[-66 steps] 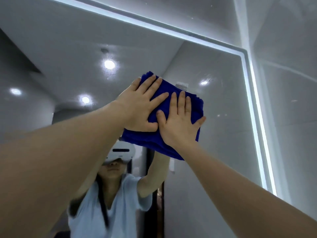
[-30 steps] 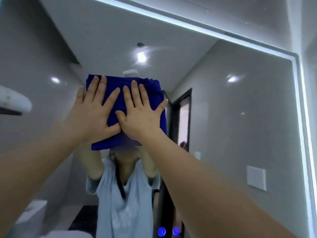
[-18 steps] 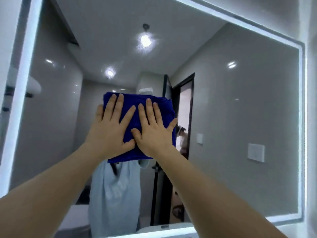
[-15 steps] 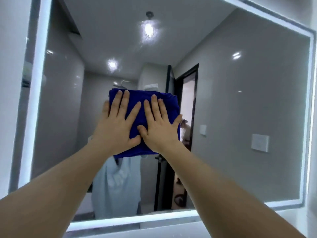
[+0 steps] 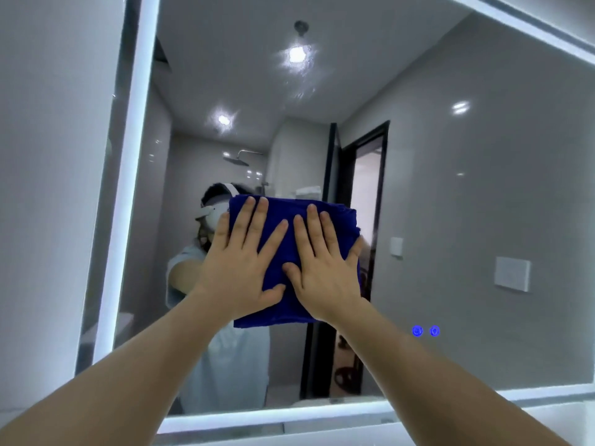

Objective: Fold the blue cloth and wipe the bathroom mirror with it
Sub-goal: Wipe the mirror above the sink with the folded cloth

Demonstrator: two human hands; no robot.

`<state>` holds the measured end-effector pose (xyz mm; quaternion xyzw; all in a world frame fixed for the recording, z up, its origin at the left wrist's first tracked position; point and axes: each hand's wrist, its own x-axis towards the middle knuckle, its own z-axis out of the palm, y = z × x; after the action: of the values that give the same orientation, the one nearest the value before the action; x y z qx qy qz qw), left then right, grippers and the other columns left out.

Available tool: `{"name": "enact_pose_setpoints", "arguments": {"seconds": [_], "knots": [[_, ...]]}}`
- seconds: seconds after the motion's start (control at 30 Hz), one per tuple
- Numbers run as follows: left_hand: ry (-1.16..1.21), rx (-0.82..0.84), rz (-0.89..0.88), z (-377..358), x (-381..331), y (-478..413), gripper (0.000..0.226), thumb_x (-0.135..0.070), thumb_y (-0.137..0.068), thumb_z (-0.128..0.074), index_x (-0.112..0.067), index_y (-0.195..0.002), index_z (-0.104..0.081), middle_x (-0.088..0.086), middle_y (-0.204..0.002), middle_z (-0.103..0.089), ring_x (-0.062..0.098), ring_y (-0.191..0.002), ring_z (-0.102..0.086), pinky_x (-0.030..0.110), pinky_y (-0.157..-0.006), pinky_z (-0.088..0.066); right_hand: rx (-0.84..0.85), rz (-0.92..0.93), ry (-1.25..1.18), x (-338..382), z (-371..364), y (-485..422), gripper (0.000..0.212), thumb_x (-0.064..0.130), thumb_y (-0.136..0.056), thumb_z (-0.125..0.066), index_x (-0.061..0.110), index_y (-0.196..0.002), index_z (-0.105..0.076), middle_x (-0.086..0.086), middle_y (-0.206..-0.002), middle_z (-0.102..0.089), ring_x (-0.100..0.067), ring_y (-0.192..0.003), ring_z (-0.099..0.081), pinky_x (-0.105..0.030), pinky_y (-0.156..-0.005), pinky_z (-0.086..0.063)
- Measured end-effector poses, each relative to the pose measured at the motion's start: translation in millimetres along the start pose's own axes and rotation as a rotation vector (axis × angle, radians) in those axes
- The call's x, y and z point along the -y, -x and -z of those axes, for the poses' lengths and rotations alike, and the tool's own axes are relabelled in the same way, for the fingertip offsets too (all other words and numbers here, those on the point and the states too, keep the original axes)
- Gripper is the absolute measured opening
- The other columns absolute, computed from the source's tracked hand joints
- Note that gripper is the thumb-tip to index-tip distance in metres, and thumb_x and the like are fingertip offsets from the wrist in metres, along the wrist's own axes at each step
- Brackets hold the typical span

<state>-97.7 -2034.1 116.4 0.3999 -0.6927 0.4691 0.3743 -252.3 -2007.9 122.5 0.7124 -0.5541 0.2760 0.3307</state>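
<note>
The left hand and right hand lie flat, fingers straight, pressing the folded blue cloth against the mirror. The cloth has slid from the mirror's top to its lower middle. Wiping looks well advanced, with the mirror's bottom band probably left.

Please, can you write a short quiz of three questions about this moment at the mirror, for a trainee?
1. True or false: the left hand and the right hand press the cloth flat on the mirror, fingers straight.
2. Which hand is nearer the lit strip at the mirror's side? A) left hand B) right hand
3. Fill in: the two blue lights glow low on the glass, to the ___ of the cloth.

Key: 1 true; 2 A; 3 right.
</note>
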Motion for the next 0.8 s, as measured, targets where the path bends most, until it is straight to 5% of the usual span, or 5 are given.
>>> {"name": "enact_pose_setpoints", "arguments": {"seconds": [0.2, 0.33, 0.57, 0.8], "knots": [[-0.076, -0.058, 0.091, 20.7, 41.4, -51.3, 0.085, -0.059, -0.071, -0.033, -0.009, -0.139, -0.031, 0.03, -0.143, -0.032, 0.041, -0.133, -0.022, 0.056, -0.105, -0.02, -0.142, 0.111, 0.046, 3.0, 39.8, -68.9, 0.068, 0.055, -0.081, 0.005, 0.026, -0.141, 0.021, 0.009, -0.146, 0.032, -0.011, -0.139, 0.025, -0.056, -0.104, 0.017], [-0.087, -0.07, 0.208, 32.7, 54.6, -89.3, 0.088, -0.06, -0.071, -0.03, -0.008, -0.142, -0.032, 0.031, -0.145, -0.027, 0.045, -0.134, -0.024, 0.059, -0.105, -0.02, -0.171, 0.196, 0.116, -4.5, 76.2, -112.0, 0.063, 0.051, -0.097, -0.02, 0.027, -0.149, 0.009, 0.007, -0.156, 0.018, -0.011, -0.143, 0.016, -0.059, -0.109, 0.011], [-0.075, -0.085, 0.343, 47.7, 64.0, -155.2, 0.09, -0.065, -0.079, -0.026, -0.017, -0.149, 0.003, 0.021, -0.154, 0.009, 0.036, -0.142, 0.01, 0.052, -0.113, 0.0, -0.247, 0.257, 0.173, -27.1, 123.4, -172.2, 0.062, 0.05, -0.097, -0.023, 0.031, -0.149, 0.005, 0.009, -0.157, 0.014, -0.01, -0.144, 0.012, -0.058, -0.111, 0.005], [-0.059, -0.094, 0.323, 53.0, 58.7, -209.0, 0.091, -0.065, -0.077, -0.027, -0.018, -0.148, 0.005, 0.02, -0.153, 0.014, 0.035, -0.141, 0.014, 0.051, -0.113, 0.001, -0.267, 0.253, 0.16, -60.1, 150.2, -201.6, 0.061, 0.05, -0.097, -0.023, 0.032, -0.149, 0.004, 0.01, -0.157, 0.014, -0.009, -0.144, 0.012, -0.057, -0.114, 0.004]]}}
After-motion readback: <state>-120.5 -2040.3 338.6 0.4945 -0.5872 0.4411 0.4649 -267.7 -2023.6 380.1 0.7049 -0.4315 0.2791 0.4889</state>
